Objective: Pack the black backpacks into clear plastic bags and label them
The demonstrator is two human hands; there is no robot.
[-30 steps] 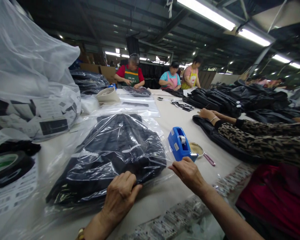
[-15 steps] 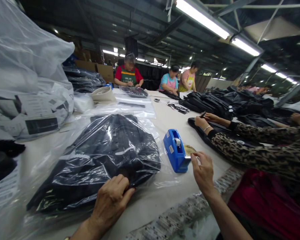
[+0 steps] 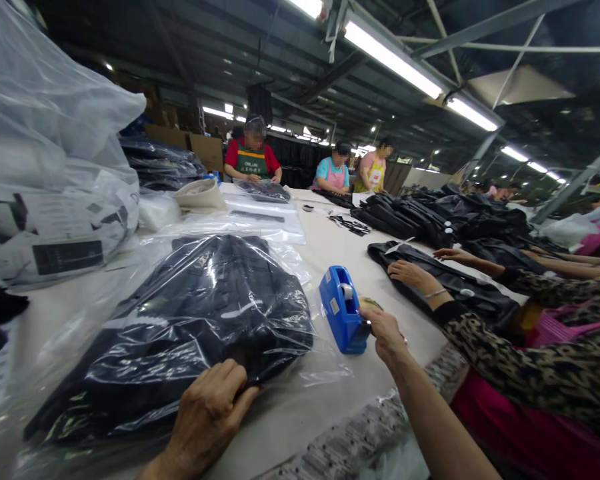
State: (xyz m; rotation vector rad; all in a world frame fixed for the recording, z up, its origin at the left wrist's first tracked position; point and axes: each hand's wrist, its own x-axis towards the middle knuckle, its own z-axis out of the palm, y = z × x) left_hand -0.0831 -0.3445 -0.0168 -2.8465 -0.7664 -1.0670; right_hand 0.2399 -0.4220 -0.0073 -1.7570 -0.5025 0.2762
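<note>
A clear plastic bag (image 3: 260, 308) holding a folded black garment (image 3: 195, 353) lies flat on the table before me. My left hand (image 3: 213, 407) is closed on the bag's near edge, its fingers curled over the plastic and thumb pointing right. To the right of the bag stands a blue tape dispenser (image 3: 336, 313) with a roll of tape (image 3: 347, 291) in it. My right hand (image 3: 384, 333) is at the dispenser's front cutting edge, fingers pinched together on the tape end, which they mostly hide.
At right, a co-worker's hands (image 3: 415, 277) rest on a black garment (image 3: 457, 283). Black garments (image 3: 430, 213) are heaped behind it. A big translucent sack (image 3: 55, 140) stands at left. Flat clear bags (image 3: 275, 223) lie beyond my bag. Several people work at the far side.
My right hand has shifted slightly left and down, closer against the dispenser's cutting edge. My left hand still grips the bag. The co-worker's hands have spread apart over the garment.
</note>
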